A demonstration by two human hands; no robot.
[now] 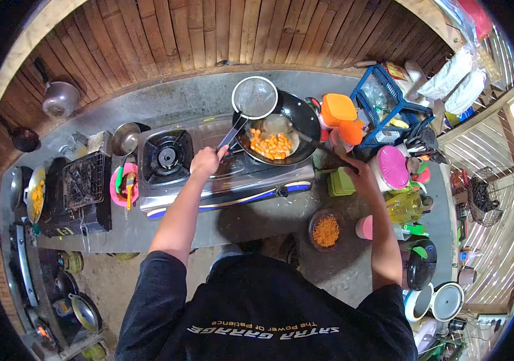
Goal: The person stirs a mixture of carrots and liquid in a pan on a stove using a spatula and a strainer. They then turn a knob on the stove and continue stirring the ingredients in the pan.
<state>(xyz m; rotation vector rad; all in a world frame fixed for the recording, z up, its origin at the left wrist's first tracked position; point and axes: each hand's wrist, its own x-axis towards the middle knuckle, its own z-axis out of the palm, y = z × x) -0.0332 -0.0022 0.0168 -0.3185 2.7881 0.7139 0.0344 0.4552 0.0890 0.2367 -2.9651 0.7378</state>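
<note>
My left hand (pixel 206 161) is closed round the handle of a round mesh strainer (pixel 254 97), which is raised over the far left rim of a black wok (pixel 306 115). The wok sits on the right side of a two-burner gas stove (pixel 233 188). In it, orange pieces of food (pixel 272 146) lie in what looks like oil. My right hand (pixel 360 173) grips the long dark handle of a spatula (pixel 278 124). Its broad metal head is in the wok, just behind the orange pieces. The strainer's mesh looks bare.
Left of the wok is an unused burner (pixel 167 157), then a pink bowl (pixel 124 184) with utensils. A mortar (pixel 325 231) of orange crumbs stands at the front right. Orange-lidded containers (pixel 338 110), a blue basket (pixel 392 99) and a pink-lidded tub (pixel 393 167) crowd the right.
</note>
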